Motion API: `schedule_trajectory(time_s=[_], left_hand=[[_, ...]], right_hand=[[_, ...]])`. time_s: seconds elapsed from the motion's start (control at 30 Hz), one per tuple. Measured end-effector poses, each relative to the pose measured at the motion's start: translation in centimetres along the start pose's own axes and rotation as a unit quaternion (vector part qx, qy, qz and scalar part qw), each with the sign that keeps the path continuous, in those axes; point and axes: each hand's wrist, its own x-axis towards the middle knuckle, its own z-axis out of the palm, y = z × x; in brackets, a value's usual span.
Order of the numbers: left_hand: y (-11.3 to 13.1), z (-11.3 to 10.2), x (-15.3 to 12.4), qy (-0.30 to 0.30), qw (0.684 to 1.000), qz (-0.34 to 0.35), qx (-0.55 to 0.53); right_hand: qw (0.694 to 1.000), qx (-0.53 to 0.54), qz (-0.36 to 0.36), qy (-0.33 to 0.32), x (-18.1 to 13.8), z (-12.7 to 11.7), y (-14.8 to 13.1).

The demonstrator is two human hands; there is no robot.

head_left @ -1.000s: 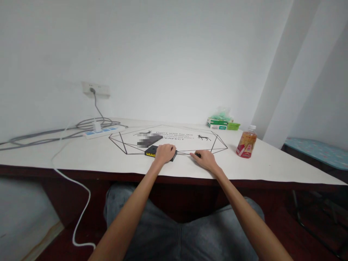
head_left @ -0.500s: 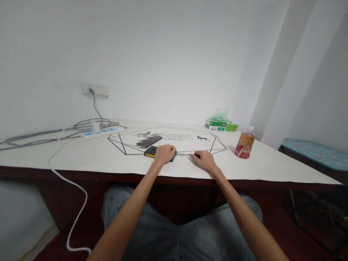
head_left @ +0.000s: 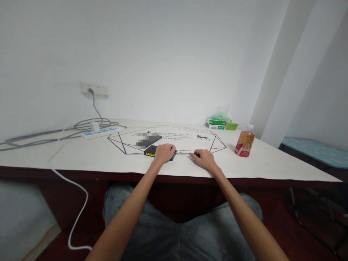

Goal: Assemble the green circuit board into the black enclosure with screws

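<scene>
A small black box with yellow ports (head_left: 151, 151) lies on the white table (head_left: 89, 154), inside a printed hexagon. My left hand (head_left: 164, 152) rests on top of it, fingers curled over its right half. My right hand (head_left: 203, 159) lies on the table a short way to the right, its fingers closed around a small dark object (head_left: 197, 155) that is too small to name. A second flat black device (head_left: 152, 140) lies just behind the box, partly blurred out.
A white power strip (head_left: 101, 132) with grey cables sits at the back left, and a white cable hangs off the front edge. A bottle of orange drink (head_left: 244, 141) stands at the right. Green and white boxes (head_left: 220, 124) sit by the wall. A patterned seat (head_left: 315, 149) stands far right.
Both hands stay where they were on the box and the small dark object. Only the camera has shifted slightly.
</scene>
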Motion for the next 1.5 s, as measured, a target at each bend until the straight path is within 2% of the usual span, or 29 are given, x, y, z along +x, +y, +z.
schedule_trajectory(time_s=[1.5], left_hand=[[0.21, -0.3, -0.24, 0.004, 1.0, 0.016, 0.002]], right_hand=[[1.0, -0.009, 0.009, 0.012, -0.17, -0.03, -0.33]])
